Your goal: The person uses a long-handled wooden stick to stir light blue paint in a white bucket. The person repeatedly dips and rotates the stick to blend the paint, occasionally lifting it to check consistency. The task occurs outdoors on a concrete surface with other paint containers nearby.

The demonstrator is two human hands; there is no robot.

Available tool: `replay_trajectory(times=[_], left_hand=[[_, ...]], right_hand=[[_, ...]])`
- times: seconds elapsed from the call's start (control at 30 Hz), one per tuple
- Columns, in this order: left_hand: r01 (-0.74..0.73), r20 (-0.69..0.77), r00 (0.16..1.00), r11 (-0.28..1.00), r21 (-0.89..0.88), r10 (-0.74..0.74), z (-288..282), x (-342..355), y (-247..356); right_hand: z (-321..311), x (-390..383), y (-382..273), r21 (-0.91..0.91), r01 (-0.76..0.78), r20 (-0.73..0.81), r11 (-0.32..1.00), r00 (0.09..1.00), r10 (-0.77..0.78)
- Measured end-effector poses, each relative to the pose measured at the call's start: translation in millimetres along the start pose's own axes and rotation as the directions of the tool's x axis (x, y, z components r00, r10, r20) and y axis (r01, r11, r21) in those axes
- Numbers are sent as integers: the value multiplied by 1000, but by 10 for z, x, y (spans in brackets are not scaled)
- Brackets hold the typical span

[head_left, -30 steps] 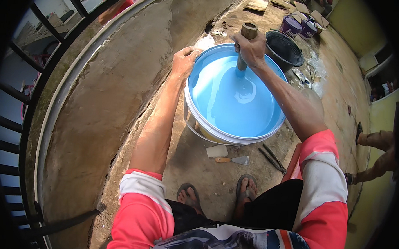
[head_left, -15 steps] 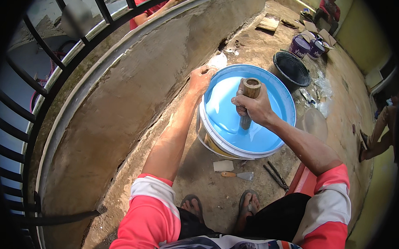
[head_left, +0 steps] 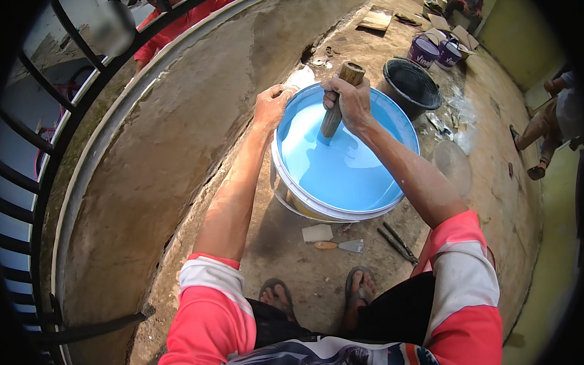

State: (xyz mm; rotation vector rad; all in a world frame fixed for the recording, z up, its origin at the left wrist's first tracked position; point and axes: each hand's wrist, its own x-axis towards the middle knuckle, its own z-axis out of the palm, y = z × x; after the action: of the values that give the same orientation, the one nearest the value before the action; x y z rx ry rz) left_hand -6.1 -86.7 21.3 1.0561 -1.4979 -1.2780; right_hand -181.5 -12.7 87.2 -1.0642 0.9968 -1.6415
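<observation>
A large white bucket [head_left: 310,207] stands on the ground in front of me, holding light blue liquid paint [head_left: 353,178]. My right hand [head_left: 351,105] is wrapped round a thick bamboo stick [head_left: 330,124], whose lower end dips into the paint. The stick leans, its hollow top pointing away from me. At the bucket's far left rim, my left hand [head_left: 273,107] is closed on the edge; some of its fingertips are hidden. Close beyond that hand lies something white [head_left: 301,76], partly covered by the bucket.
Near my feet lie a scraper [head_left: 341,245], a pale flat piece [head_left: 317,233] and pincers [head_left: 398,243]. A black bucket [head_left: 411,87] and purple pails [head_left: 424,51] stand beyond. A low wall [head_left: 158,152] with black railings runs left; people are behind it and at right.
My right hand has swept the stick to the far left side of the paint, tilting it. My left hand stays on the rim. The person behind the railings has shifted left.
</observation>
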Motion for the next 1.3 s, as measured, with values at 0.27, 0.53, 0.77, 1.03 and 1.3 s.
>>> replay_trajectory(times=[0.27, 0.53, 0.77, 1.03, 1.3], left_hand=[[13, -21, 1000, 999, 33, -12, -7, -2, 33], [-62, -42, 997, 995, 80, 65, 34, 40, 0], [-24, -20, 1000, 998, -55, 23, -30, 15, -65], [9, -9, 1000, 999, 38, -8, 23, 5, 35], [-23, -26, 999, 998, 57, 25, 14, 25, -15]], right_hand=[[-315, -369, -346, -380, -13, 178, 925, 980, 87], [-250, 333, -3, -310, 261, -34, 914, 958, -285], [305, -284, -5, -78, 10, 286, 997, 958, 12], [-472, -321, -327, -359, 62, 97, 931, 995, -28], [-159, 388, 18, -229, 205, -46, 952, 974, -221]])
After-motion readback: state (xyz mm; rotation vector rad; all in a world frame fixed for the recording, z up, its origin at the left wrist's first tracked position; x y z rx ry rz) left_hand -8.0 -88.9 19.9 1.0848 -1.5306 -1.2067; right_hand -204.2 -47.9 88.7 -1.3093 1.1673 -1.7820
